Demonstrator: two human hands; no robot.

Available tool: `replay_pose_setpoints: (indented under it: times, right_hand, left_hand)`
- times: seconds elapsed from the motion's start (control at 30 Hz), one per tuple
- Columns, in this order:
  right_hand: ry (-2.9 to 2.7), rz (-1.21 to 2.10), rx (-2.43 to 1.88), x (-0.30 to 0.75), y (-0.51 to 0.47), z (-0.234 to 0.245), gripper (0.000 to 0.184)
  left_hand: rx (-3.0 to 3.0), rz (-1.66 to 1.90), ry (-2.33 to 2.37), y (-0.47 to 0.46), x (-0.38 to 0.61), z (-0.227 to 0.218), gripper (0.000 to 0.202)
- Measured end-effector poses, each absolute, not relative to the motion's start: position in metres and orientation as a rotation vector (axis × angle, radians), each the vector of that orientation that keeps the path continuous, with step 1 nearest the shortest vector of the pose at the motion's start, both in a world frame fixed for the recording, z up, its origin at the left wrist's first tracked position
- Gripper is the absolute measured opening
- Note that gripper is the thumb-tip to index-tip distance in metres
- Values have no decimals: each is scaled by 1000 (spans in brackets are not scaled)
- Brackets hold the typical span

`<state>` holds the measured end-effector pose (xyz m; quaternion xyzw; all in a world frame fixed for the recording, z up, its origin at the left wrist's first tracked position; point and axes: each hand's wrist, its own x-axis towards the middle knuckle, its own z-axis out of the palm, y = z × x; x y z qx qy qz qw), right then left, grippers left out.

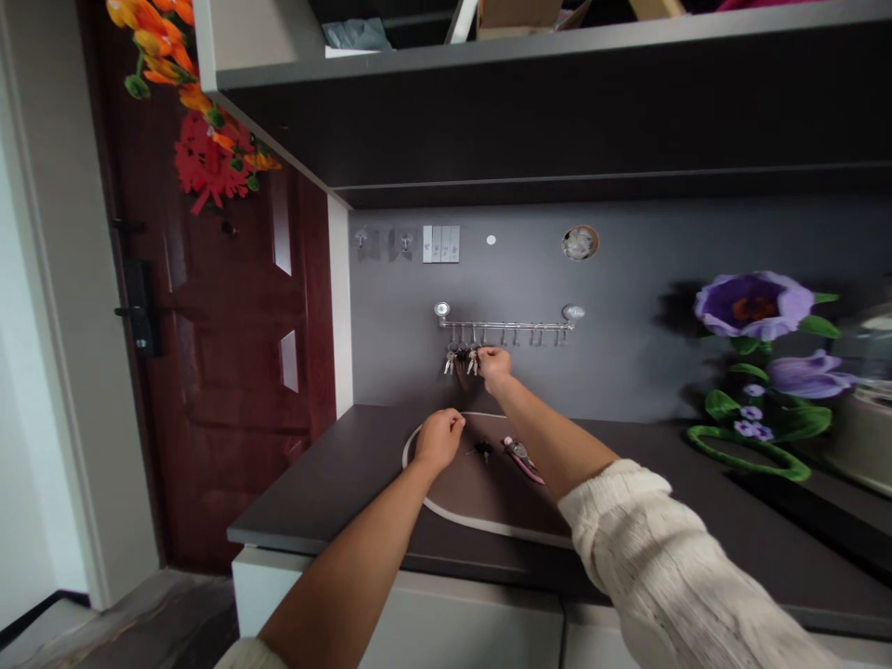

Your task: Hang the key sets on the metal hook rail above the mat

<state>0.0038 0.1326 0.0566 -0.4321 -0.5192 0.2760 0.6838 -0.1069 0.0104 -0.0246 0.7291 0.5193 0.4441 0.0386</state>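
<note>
My right hand [495,367] is raised to a metal hook rail [505,325] on the grey wall. Its fingers pinch at a bunch of keys [473,360] hanging under the rail; the exact grip is partly hidden. Another bunch of silver keys [450,360] hangs to the left, with a dark item between the two. Lower down, my left hand [440,439] is closed over the left part of a brown mat [474,506] with a pale rim, and nothing shows in its fingers. On the mat lie a small black key [483,449] and a key bunch with a pink strap [521,457].
Purple artificial flowers [754,307] with a green looped base stand on the counter [321,492] at the right. A dark shelf [530,121] overhangs the wall. A dark red door [229,372] is at the left, with orange flowers [159,45] hanging near it.
</note>
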Motion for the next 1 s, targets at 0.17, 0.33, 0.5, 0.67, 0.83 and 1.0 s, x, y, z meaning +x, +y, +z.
replay_pose_setpoints:
  times: [0.17,0.33,0.5,0.67,0.83,1.0]
  right_hand:
    - [-1092,709,-1000,5,122,59,5]
    - [-1147,838,-956,7,108,62,4]
    - [-1106,890,-999,14,93,63,11]
    - [-1136,915,-1038,24,75,61,13]
    - [-1277,869,-1042,39,54,45,12]
    - [-1471,735,-1076,55,38,20,9]
  left_hand:
    - [2217,1360,1564,14,-108,-27,19]
    - [2215,1360,1504,13,-109,-28,18]
    - [2132,1361,1482,13,-110,-30,17]
    - [2008,1339,1456,13,-112,-31,14]
    - [1933,1330,1399,10,-110,-33,13]
    - [1968,1270,1375,0,-101,-32,14]
